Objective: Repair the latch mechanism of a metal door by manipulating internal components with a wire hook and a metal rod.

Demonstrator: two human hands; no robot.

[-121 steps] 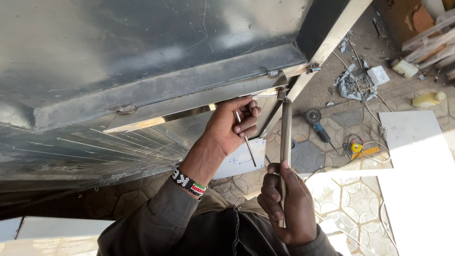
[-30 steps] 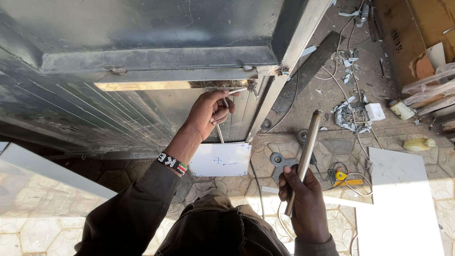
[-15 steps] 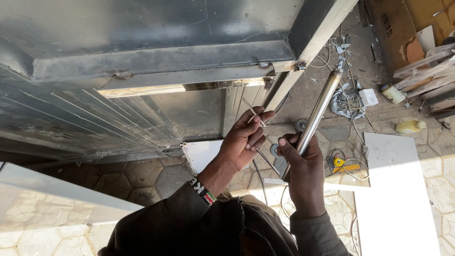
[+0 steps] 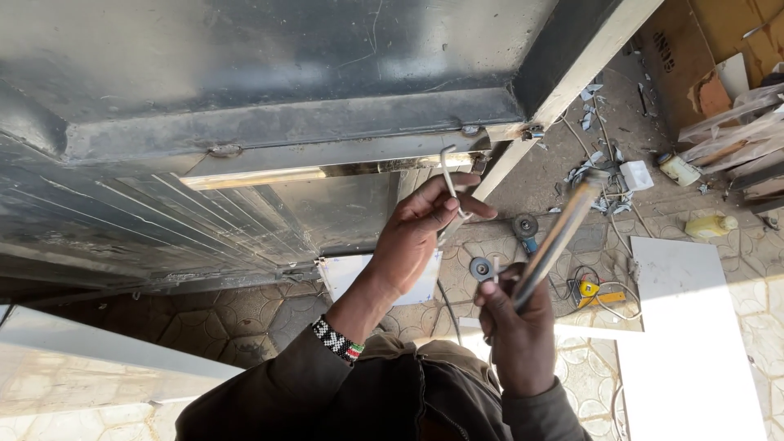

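**Bent rod lifted to the panel edge, pipe held ready below**

The person's left hand (image 4: 420, 237) is raised toward the lower edge of a large grey metal panel (image 4: 269, 73). Its fingers (image 4: 457, 204) are closed together on a thin bent metal rod (image 4: 448, 173), whose hooked upper end points to 12 o'clock and stops just under the narrow gap in the panel's bottom fold. Pinching the rod low on its shank leaves the hooked end free, which seems to be why the grip sits where it does. A beaded wristband (image 4: 336, 340) shows at the cuff of the dark sleeve.

The right hand (image 4: 514, 327) sits lower, at about 4 o'clock from the left hand. Its fingers are wrapped tight around the lower end of a metal pipe (image 4: 559, 237), which slants up toward 1 o'clock, clear of the panel and of the other hand. Gripped at the bottom, it appears parked out of the way yet ready to swing.

A pale frame bar (image 4: 572, 69) runs diagonally off the panel's corner at 1 o'clock. On the paved floor (image 4: 269, 318) below lie a white board (image 4: 694, 327), a small grinder with a disc (image 4: 525, 227), a yellow tape measure (image 4: 590, 290) with loose cable, a yellow bottle (image 4: 709, 226) and cardboard boxes (image 4: 702, 49), all near 3 o'clock, within the person's reach.
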